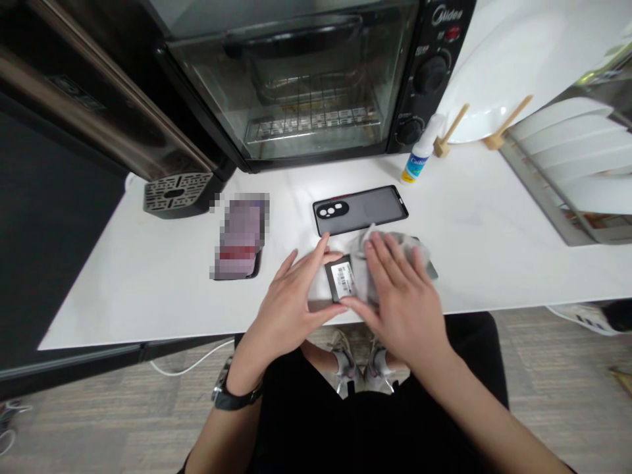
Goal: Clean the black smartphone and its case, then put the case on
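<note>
A dark phone [333, 276] with a white barcode label lies flat near the counter's front edge. My left hand [291, 296] steadies its left end, thumb and fingers closed about opposite edges. Over most of the phone is a crumpled grey cloth [363, 266], which hides its middle; a corner shows past the cloth at the right. My right hand [402, 296] presses on the cloth, holding it under the fingers, with the thumb close to the label. Just behind lies a clear phone case [372, 209] with a black rim and camera cutout.
To the left lies another phone [239, 237], its screen blurred out. A toaster oven [316, 92] stands at the back, with a small spray bottle [417, 158] by its right corner. Plates [567, 145] stand in a rack at right; a dispenser's drip tray [178, 192] juts out at left.
</note>
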Available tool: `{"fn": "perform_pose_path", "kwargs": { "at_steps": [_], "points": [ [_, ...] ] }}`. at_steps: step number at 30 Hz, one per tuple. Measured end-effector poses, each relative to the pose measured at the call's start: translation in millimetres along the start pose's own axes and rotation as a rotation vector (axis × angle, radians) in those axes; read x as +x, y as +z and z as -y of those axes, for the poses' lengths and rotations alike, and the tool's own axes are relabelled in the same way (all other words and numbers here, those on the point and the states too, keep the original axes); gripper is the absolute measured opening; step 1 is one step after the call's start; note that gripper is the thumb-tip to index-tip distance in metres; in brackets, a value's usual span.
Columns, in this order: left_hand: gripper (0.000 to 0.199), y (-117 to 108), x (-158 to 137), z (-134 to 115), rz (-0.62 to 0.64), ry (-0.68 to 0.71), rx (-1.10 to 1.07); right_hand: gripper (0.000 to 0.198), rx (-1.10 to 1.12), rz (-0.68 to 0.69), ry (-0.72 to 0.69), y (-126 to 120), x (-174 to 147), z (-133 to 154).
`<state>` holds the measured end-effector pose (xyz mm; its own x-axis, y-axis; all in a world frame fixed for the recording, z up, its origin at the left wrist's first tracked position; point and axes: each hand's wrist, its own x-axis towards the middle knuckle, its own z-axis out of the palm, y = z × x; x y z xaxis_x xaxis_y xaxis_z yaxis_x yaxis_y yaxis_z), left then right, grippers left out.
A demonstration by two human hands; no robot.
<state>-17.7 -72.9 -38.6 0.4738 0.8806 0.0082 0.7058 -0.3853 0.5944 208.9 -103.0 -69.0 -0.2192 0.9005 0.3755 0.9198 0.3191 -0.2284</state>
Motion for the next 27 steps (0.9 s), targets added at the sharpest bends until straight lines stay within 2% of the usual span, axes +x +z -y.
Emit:
{"fn": "perform_pose_path", "kwargs": {
  "at_steps": [4, 7, 9, 12, 15, 18, 20, 23, 27],
  "points": [
    [0.113, 0.9, -1.6, 3.8, 0.001, 0.021, 0.023, 0.097, 0.092, 0.088, -0.118, 9.6, 4.2, 43.9],
    [0.115, 0.2, -2.2, 3.2, 0.013, -0.014, 0.028, 0.098, 0.13, 0.111, -0.179, 2.9, -11.7, 53.9],
    [0.116, -0.6, -1.7, 1.9, 0.017, -0.012, 0.02, 0.09, 0.133, 0.122, -0.222, -6.3, -25.0, 44.8],
    [0.113, -1.6, -0.3, 0.7, 0.018, 0.006, 0.008, 0.084, 0.073, 0.118, -0.213, -19.8, -39.3, 13.3],
    [0.11, -2.5, 0.5, -0.4, 0.017, -0.005, 0.002, 0.084, -0.007, 0.069, -0.087, -26.1, -40.3, -22.2],
    [0.109, -3.0, 0.5, -1.5, 0.025, -0.018, 0.004, 0.084, -0.034, 0.032, 0.02, -22.2, -28.0, -36.2],
    [0.11, -2.9, 0.3, -1.1, 0.024, -0.018, 0.005, 0.089, -0.024, 0.007, 0.028, -14.3, -16.0, -25.7],
    [0.111, -2.1, -0.3, 1.3, 0.022, -0.004, 0.013, 0.097, 0.046, 0.012, -0.052, 1.0, -1.7, 12.5],
    [0.11, -2.0, -1.5, 3.6, 0.023, -0.003, 0.045, 0.108, 0.118, 0.074, -0.139, 9.0, -3.4, 55.6]
  ]
}}
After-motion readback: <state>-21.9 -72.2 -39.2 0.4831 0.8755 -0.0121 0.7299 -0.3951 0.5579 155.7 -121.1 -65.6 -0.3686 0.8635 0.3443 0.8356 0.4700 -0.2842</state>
